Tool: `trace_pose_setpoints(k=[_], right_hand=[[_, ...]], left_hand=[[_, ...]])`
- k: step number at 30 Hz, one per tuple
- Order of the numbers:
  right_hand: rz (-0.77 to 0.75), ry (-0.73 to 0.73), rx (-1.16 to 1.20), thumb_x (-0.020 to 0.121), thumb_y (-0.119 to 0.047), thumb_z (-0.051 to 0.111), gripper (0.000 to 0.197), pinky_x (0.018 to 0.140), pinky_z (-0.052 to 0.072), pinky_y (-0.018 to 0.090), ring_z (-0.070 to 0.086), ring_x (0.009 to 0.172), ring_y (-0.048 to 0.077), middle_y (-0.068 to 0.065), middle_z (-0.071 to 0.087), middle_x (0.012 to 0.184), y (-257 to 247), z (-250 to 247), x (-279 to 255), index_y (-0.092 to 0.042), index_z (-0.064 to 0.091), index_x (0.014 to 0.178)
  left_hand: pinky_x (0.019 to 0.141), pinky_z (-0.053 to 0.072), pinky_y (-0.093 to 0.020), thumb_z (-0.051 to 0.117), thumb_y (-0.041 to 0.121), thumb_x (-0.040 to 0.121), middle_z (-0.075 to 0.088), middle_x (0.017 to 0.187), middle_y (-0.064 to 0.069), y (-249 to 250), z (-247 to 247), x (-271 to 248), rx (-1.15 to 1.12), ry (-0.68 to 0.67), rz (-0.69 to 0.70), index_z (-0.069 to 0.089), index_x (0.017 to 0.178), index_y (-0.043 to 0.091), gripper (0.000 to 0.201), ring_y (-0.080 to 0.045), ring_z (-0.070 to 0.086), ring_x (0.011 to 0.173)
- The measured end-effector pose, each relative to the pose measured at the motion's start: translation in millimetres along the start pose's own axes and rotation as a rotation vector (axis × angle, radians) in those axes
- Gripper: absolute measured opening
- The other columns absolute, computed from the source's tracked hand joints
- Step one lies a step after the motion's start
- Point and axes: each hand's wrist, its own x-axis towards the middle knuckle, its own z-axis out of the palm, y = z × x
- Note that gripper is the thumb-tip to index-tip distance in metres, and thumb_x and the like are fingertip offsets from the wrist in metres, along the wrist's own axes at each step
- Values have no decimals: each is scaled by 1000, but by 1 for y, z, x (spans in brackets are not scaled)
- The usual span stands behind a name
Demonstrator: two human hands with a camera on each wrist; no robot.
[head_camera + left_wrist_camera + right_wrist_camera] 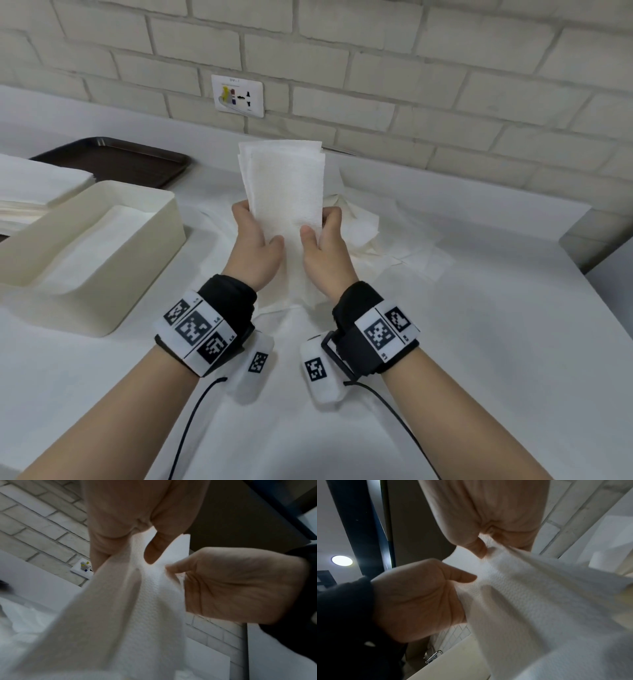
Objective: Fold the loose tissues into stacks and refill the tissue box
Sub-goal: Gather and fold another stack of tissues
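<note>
Both hands grasp one folded tissue stack (286, 192), held upright in the air just right of the tissue box (89, 253). The left hand (257, 243) curls round the stack's left edge and the right hand (323, 240) round its right edge, each thumb pressed on the near face and the other fingers hidden behind the paper. In the wrist views the sheets bunch into soft ridges where the thumbs pinch.

The tissue box sits open on the white table (479, 342), with a layer of white tissue already lying flat inside it. Beyond the box's far left corner rests a pile of flat tissues (37, 185), and behind that a dark tray (113, 157). To the right of the box, behind the hands, loose crumpled tissues (363, 229) lie on the table.

I judge the stack to be very light, limp and easily torn, with embossed faces that cling a little but layers that can still slide and fan apart; its top corners already sit slightly offset. It seems best held by both long edges near the middle, with a gentle flat pinch rather than a squeeze, so the layers stay square while it is lowered into the box. Too firm a grip would likely crease it.
</note>
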Motion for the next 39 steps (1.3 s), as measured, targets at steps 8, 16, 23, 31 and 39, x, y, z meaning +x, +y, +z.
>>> trace_pose_setpoints(k=[8, 16, 23, 31, 39], right_hand=[[33, -43, 81, 98, -12, 36, 22, 65, 42, 6, 49, 79, -3, -19, 45, 89, 14, 9, -6, -13, 29, 120], [11, 24, 210, 98, -9, 37, 20, 71, 43, 4, 49, 86, -4, -15, 42, 96, 12, 13, -4, -19, 22, 109], [97, 39, 52, 90, 4, 35, 31, 99, 41, 39, 46, 116, 29, 9, 47, 120, 28, 17, 0, -21, 25, 106], [58, 85, 104, 91, 1, 38, 29, 97, 41, 33, 44, 116, 24, 6, 43, 121, 24, 20, 0, -19, 25, 109], [70, 79, 218, 97, -5, 32, 21, 75, 37, 4, 41, 106, 12, -2, 36, 113, 23, 20, 1, -19, 20, 107]], left_hand=[[68, 43, -5, 43, -9, 88, 42, 115, 0, -11, 2, 0, -136, 82, -40, 24, 126, 8, 46, -7, 48, 100], [87, 41, -7, 38, -18, 84, 34, 114, 5, -10, 8, -1, -196, 143, 125, 16, 114, 14, 49, 1, 43, 103], [67, 39, -7, 37, -13, 86, 45, 98, 2, -20, 5, 7, -88, 90, -63, 33, 109, 9, 32, -10, 46, 93], [75, 39, -6, 35, -17, 83, 38, 116, -3, -16, 4, 6, -132, 107, -33, 24, 121, 8, 47, -11, 41, 104], [60, 39, 2, 33, -16, 84, 41, 94, 10, -20, 6, 7, -163, 131, -87, 25, 108, 13, 38, 1, 44, 84]])
